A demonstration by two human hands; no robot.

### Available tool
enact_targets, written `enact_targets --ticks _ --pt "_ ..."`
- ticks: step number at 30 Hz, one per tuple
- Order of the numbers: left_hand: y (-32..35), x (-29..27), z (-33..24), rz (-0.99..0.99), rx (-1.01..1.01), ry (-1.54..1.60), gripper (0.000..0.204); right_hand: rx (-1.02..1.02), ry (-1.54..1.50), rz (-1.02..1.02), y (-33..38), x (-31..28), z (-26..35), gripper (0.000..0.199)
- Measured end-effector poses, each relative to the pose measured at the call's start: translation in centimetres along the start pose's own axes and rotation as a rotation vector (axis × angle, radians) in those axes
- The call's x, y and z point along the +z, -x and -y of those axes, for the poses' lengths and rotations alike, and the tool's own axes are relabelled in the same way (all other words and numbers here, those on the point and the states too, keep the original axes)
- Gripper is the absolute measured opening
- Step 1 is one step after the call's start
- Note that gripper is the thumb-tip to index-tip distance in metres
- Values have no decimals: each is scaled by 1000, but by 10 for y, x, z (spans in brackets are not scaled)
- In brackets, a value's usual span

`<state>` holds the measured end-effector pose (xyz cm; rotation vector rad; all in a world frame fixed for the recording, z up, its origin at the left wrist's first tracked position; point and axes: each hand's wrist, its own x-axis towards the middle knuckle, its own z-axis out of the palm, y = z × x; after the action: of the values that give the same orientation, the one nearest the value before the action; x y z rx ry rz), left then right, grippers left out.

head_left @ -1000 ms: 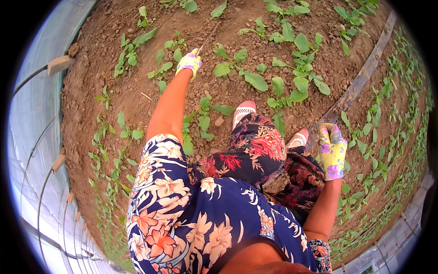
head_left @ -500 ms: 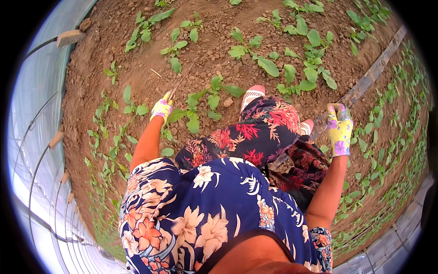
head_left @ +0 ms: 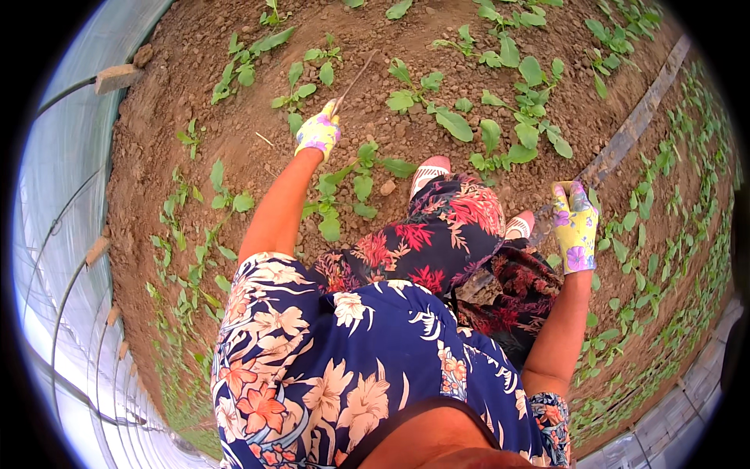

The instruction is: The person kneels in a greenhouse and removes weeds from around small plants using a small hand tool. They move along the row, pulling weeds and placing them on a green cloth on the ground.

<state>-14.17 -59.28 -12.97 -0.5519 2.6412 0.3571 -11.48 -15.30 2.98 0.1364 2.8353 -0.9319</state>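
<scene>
Left hand (head_left: 319, 129) grips thin rod (head_left: 358, 78) above soil bed (head_left: 230, 129) with seedlings (head_left: 453, 123); right hand (head_left: 575, 225) curled, cannot tell if holding.

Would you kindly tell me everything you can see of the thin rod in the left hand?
The thin rod is brown and slender, perhaps wood or rusty metal. The gloved left hand grips its near end; the rest slants forward and rightward over bare soil between leafy green plants. Whether its far tip touches the soil is unclear.
</scene>
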Motion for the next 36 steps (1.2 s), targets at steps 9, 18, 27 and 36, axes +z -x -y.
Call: enact_targets --ticks 9,18,27,36 --pt "-68 -4 -73 120 -28 56 49 98 -31 43 -7 -4 -1 18" --pt "73 26 60 99 -19 36 47 46 123 -9 18 0 -25 18" --pt "144 6 122 -124 13 111 46 97 128 -236 72 -15 -45 26" --pt "134 29 137 95 6 55 47 327 154 -320 168 -46 -61 28"
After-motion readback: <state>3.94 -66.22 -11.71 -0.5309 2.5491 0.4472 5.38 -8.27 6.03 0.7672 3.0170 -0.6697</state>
